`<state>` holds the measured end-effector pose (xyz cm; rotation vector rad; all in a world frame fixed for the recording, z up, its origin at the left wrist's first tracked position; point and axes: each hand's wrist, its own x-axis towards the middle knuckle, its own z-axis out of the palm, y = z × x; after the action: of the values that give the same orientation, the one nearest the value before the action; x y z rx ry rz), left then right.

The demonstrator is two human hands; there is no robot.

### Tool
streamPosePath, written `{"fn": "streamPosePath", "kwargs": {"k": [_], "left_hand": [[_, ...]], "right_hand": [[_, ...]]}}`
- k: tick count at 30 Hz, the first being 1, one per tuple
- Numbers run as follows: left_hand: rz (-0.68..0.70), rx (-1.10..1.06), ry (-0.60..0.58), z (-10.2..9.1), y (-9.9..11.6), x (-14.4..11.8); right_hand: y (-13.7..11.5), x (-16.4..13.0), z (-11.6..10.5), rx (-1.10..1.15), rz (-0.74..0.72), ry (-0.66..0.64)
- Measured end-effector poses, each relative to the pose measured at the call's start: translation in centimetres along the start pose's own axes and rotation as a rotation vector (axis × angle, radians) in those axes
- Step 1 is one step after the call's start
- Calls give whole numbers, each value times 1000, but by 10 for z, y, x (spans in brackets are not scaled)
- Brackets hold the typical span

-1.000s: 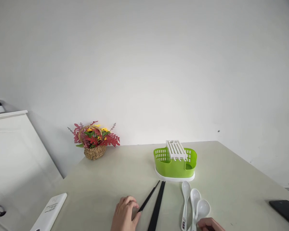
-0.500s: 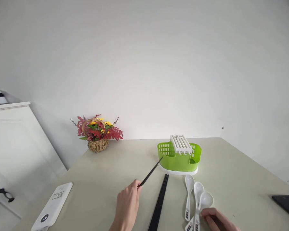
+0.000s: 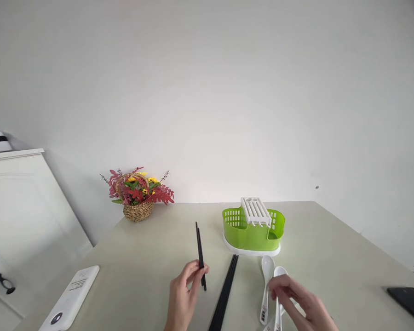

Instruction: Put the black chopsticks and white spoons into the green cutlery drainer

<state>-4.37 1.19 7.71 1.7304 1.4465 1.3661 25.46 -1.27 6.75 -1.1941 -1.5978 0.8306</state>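
My left hand is closed in a pinch on a pair of black chopsticks, tips pointing up and away from me above the table. My right hand is over the white spoons, its thumb and forefinger drawn together; whether anything is between them is hidden. One spoon lies just left of those fingertips. Another spoon is partly covered by the hand, as is a third beneath it. More black chopsticks lie side by side between my hands.
Behind the chopsticks and spoons stands a green utensil caddy with a white slotted top. A wicker flower basket is at the back left. A white flat object lies left, a black phone right. A white cabinet stands left.
The chopsticks in my left hand have swung from leaning right to nearly upright, and both now show. My right hand has moved left and up over the spoons. The view has shifted slightly.
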Motion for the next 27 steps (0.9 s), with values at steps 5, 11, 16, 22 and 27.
{"fn": "streamPosePath", "kwargs": {"k": [5,11,16,22,27], "left_hand": [[-27,3,-132,7,-24,-7],[-34,-95,-147,15,-14,0],[-80,-221,-153,19,0,13],[-126,-248,-257,24,-16,20],[-93,-84,-305,24,-28,18]], "right_hand": [[-49,35,22,-50,-175,-125],[-75,79,51,-140,-144,54],[-89,102,50,31,-89,11],[-92,106,58,-137,-239,-165],[-96,112,57,-199,-301,-162]]}}
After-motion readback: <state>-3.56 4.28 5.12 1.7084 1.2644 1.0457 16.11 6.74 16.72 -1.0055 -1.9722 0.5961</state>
